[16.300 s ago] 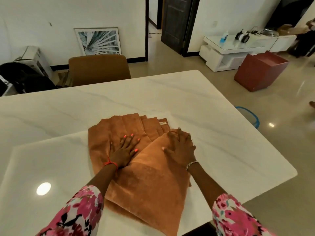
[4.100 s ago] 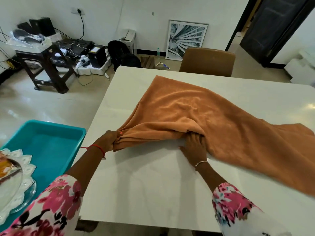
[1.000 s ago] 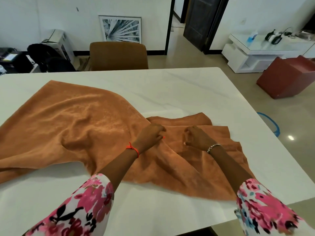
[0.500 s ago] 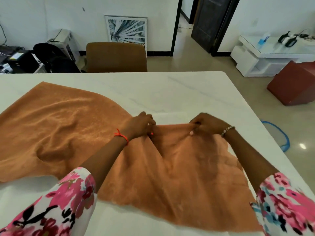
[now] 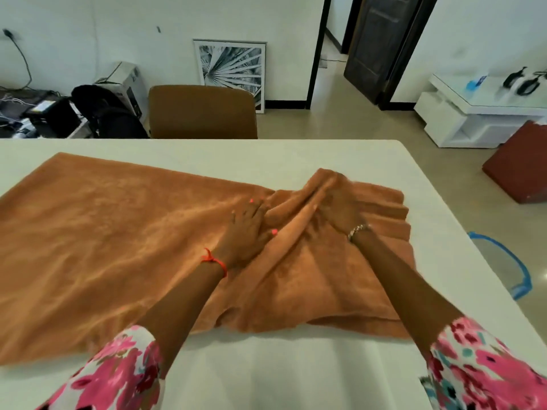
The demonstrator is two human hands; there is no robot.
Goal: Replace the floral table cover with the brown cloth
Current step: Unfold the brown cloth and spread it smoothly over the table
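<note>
Right hand (image 5: pixel 340 211) motion-blurred, fingertips buried in brown cloth (image 5: pixel 103 247), itself cut off at left

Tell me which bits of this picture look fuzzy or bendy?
Head view: the left hand, right hand and the brown cloth around them look smeared, while the chair is sharper; head view again: the wide lens tilts the door frame and slightly curves the table edge.

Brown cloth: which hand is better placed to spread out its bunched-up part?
Probably the right hand: it sits on the raised folds of the orange-brown fuzzy cloth, nearest the bare right end of the white table. The left hand lies flat on smoother cloth.
</note>
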